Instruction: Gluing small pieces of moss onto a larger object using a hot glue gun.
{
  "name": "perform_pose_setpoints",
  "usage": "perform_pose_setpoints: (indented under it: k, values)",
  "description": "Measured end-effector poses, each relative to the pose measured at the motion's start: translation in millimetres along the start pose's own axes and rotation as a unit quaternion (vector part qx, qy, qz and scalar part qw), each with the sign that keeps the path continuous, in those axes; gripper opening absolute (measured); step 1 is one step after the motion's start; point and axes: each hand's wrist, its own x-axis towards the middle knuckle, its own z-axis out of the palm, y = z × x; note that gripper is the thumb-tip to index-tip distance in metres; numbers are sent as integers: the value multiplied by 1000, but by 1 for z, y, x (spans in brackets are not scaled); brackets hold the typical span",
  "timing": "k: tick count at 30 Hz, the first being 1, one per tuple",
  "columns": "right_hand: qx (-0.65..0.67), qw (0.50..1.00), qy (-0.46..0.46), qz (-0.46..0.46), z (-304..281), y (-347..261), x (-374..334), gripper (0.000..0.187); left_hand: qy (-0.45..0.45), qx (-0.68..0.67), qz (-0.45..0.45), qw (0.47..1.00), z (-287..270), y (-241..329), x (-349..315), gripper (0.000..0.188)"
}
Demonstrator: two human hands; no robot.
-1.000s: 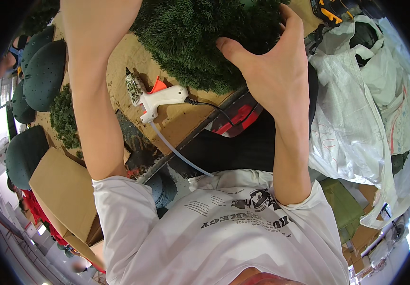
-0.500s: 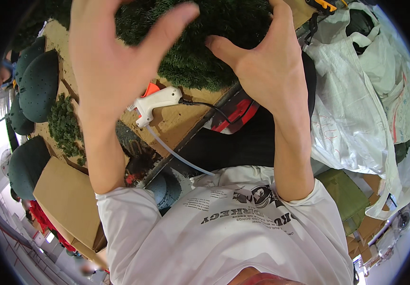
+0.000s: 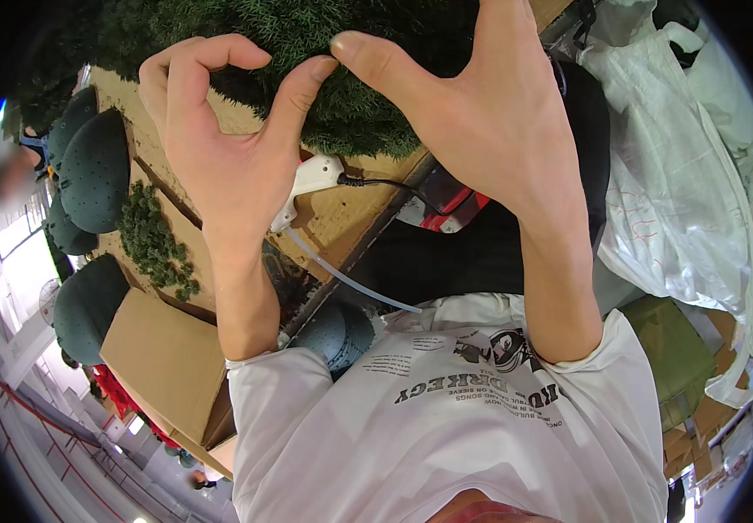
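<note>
A dense mass of dark green artificial foliage (image 3: 363,122) fills the top of the view. My left hand (image 3: 228,144) is over its near left side, fingers curled but apart from the thumb, with nothing visible between them. My right hand (image 3: 490,122) lies against the foliage's right side, its thumb stretched toward my left thumb; its other fingers run out at the upper edge. The two thumb tips nearly meet in front of the greenery. Below them, partly behind my left hand, a white glue gun (image 3: 317,174) lies on the cardboard-covered table (image 3: 341,209), a translucent glue stick (image 3: 341,275) trailing from it.
Dark green perforated domes (image 3: 95,179) and a loose green sprig (image 3: 151,240) lie to the left, near a cardboard box (image 3: 167,357). White woven sacks (image 3: 673,192) and an olive-green box (image 3: 668,349) stand at the right. The glue gun's black cord (image 3: 411,205) hangs over the table edge.
My left hand has come down, its fingers now curled and its thumb lower. My right thumb has moved up and left, closer to the left one. The view has shifted slightly.
</note>
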Motion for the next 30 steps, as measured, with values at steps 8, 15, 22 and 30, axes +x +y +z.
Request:
perform_pose_setpoints:
  k: [8,15,22,30]
  values:
    - [-11,1000,17,-20,8,16,-3,95,3,6,-6,1000,1,-1,-3,35]
    - [-39,999,16,-15,6,10,-1,95,-5,4,-8,1000,0,-3,-4,35]
    - [-53,998,28,-28,6,1,-5,96,3,-3,10,1000,0,-2,-3,33]
    - [-35,998,18,43,10,5,5,93,-7,18,-21,1000,-3,11,-3,36]
